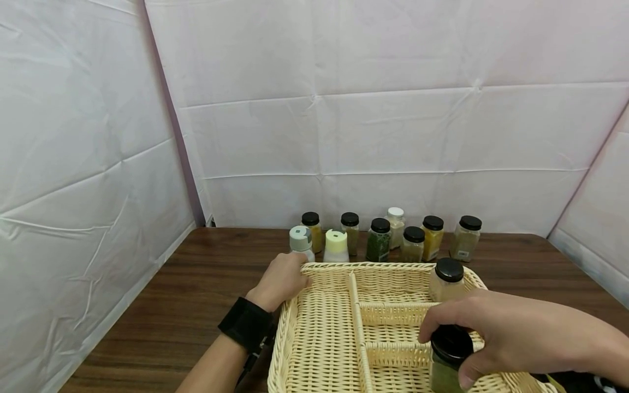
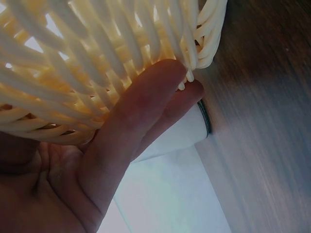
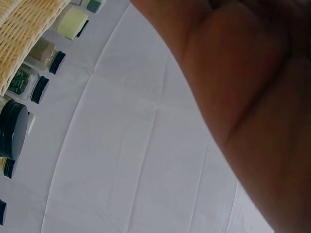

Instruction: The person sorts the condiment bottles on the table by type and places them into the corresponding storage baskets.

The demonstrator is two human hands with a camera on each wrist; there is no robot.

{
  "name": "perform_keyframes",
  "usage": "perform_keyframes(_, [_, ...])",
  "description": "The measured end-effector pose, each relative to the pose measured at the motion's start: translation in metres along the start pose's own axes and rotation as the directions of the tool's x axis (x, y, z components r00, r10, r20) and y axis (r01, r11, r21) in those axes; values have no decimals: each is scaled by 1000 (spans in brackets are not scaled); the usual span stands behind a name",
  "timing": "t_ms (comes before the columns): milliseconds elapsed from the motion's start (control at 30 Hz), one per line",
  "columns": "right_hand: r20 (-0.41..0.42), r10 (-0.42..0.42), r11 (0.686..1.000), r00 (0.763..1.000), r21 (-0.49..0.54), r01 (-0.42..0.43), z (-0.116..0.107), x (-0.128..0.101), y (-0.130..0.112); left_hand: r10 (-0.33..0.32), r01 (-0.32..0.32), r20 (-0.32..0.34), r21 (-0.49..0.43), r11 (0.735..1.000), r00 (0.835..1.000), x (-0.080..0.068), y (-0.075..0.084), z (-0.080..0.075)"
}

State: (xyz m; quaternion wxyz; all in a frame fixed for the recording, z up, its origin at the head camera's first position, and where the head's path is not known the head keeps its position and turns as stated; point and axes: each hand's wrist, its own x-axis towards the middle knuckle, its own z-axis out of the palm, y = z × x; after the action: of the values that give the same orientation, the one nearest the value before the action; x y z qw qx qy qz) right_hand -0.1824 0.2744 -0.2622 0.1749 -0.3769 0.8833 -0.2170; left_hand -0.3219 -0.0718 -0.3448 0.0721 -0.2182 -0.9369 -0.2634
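Creased white sheeting (image 1: 393, 131), brown table (image 1: 211, 273)

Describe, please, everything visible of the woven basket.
The pale yellow basket, wicker-like, has dividers forming one long left compartment and at least three smaller right ones. It lies open side up over the brown table; its near edge is out of view. The left hand grips its far left corner. A black-lidded jar stands in its far right compartment.

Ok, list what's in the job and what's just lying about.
Likely the job: wicker basket, left hand, right hand, gripped green jar, pale jar in basket.

Probably just standing about: yellow-capped bottle, grey-capped bottle, lidded jars behind.
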Motion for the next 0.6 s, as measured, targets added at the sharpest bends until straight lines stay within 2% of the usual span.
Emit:
perform_keyframes(67, [19,29,999,999,14,-29,0,1,-1,0,0,-2,2,1000,1000,0,0,0])
perform_keyframes(333, [78,19,999,997,25,-21,0,6,-2,-5,5,-7,6,1000,1000,0,-1,0])
perform_keyframes(600, [93,-121,992,988,-12,123,2,8,8,-4,4,-4,9,1000,1000,0,0,-1])
